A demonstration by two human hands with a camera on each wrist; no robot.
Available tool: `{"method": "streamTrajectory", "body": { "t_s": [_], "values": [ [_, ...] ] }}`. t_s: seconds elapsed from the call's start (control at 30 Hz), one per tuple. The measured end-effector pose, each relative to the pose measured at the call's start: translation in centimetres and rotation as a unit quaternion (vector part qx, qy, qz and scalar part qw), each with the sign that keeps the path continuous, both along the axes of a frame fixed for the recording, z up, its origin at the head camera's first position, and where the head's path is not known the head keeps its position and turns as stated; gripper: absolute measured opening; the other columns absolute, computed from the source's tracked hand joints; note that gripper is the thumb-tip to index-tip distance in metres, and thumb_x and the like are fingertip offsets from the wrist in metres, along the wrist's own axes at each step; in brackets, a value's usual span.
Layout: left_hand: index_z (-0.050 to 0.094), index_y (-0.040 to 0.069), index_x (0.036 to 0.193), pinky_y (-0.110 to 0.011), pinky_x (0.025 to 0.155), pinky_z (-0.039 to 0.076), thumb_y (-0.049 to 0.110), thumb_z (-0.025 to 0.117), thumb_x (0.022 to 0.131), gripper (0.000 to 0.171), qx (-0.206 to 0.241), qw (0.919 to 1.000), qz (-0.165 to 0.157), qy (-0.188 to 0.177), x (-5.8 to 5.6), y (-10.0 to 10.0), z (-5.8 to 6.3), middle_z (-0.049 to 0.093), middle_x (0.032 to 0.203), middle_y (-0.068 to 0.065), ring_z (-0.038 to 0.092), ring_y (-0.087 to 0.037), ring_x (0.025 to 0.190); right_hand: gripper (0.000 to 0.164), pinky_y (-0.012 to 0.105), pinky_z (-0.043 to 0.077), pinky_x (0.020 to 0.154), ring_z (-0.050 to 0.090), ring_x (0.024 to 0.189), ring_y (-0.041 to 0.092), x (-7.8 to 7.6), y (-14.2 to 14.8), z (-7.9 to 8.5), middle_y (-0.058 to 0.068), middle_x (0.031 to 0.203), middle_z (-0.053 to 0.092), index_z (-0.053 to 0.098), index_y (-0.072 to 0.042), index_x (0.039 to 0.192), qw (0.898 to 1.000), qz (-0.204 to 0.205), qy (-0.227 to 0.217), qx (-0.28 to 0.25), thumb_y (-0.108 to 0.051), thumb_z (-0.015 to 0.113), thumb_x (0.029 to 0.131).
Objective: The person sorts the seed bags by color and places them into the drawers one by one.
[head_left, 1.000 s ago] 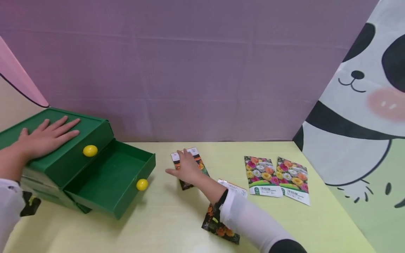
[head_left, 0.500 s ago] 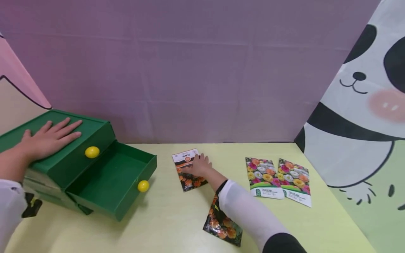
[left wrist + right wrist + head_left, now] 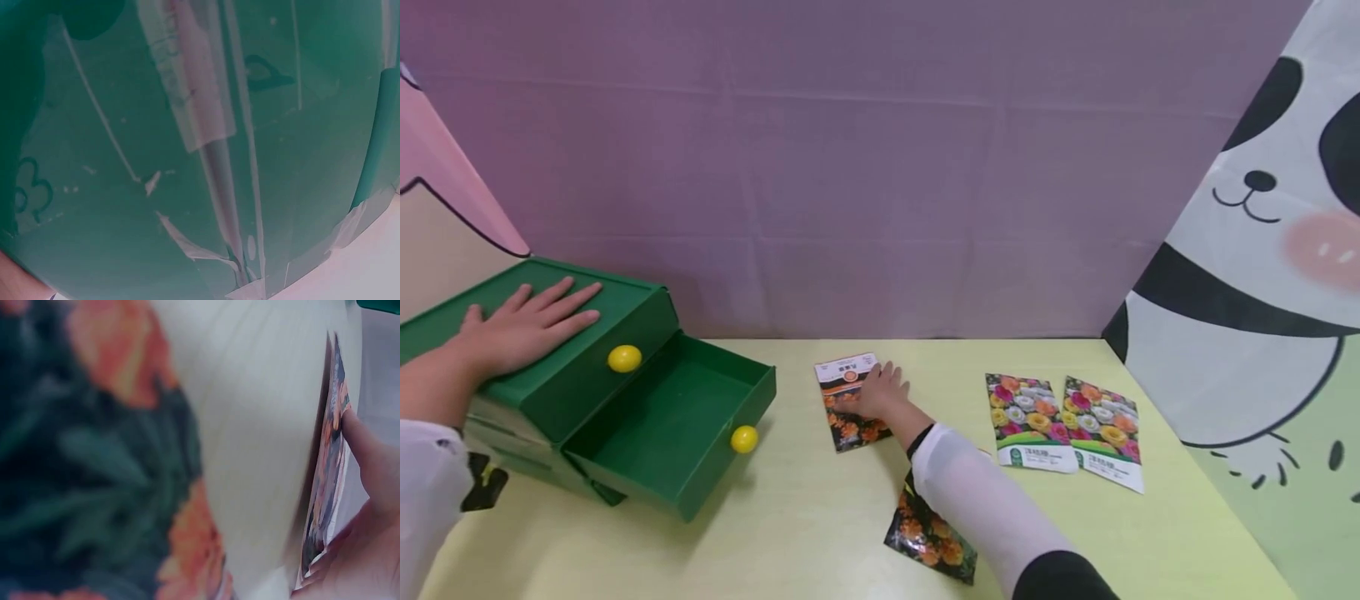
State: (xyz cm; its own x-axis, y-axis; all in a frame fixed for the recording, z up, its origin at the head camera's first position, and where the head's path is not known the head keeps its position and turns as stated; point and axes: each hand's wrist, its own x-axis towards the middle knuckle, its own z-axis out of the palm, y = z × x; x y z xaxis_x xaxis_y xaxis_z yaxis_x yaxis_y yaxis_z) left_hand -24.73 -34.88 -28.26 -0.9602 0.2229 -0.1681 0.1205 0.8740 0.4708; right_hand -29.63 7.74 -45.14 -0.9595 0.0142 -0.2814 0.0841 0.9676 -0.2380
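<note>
My left hand [image 3: 523, 333] rests flat, fingers spread, on top of a green drawer box [image 3: 647, 296]. The box's lower drawer [image 3: 677, 417] is pulled out and has a yellow round knob [image 3: 744, 439]. My right hand [image 3: 883, 393] lies over the right side of an orange-flower seed packet [image 3: 850, 417], fingers extended and thumb across its face. In the right wrist view, the thumb touches the packet [image 3: 328, 462] and the other fingers are at its edge. A second orange-flower seed packet [image 3: 932, 542] lies below my forearm, partly hidden by the sleeve.
Two seed packets with mixed flowers, one left [image 3: 1028, 421] and one right [image 3: 1105, 433], lie side by side on the pale yellow table [image 3: 790, 533]. A purple cloth [image 3: 865, 167] hangs behind, and a panda-print sheet [image 3: 1232, 367] stands at right.
My right hand has come down from the upper packet's middle to its right side, uncovering more of its white header. The left hand stays on the box. The view has shifted slightly.
</note>
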Motion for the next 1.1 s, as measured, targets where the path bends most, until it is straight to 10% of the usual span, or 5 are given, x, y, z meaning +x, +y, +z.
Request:
{"method": "streamTrajectory", "body": {
  "t_s": [0.73, 1.1],
  "values": [
    [-0.028, 0.02, 0.149, -0.083, 0.094, -0.011, 0.047, 0.004, 0.104, 0.061, -0.004, 1.0, -0.003, 0.004, -0.1, -0.1, -0.1, -0.032, 0.148, -0.029, -0.027, -0.065, 0.126, 0.116, 0.051, 0.022, 0.119, 0.015, 0.147, 0.042, 0.2, 1.5, 0.2, 0.027, 0.158, 0.015, 0.022, 0.006, 0.148, 0.998, -0.026, 0.036, -0.05, -0.059, 0.079, 0.07],
    [-0.027, 0.019, 0.149, -0.083, 0.094, -0.012, 0.048, 0.005, 0.104, 0.062, -0.003, 1.0, 0.001, 0.003, 0.0, 0.1, -0.1, -0.032, 0.148, -0.029, -0.027, -0.065, 0.126, 0.082, 0.042, 0.053, 0.074, 0.062, 0.091, 0.031, 0.5, 2.2, 1.2, 0.017, 0.104, 0.062, 0.038, -0.002, 0.124, 0.989, -0.024, 0.093, -0.111, -0.031, 0.089, 0.068]
  ]
}}
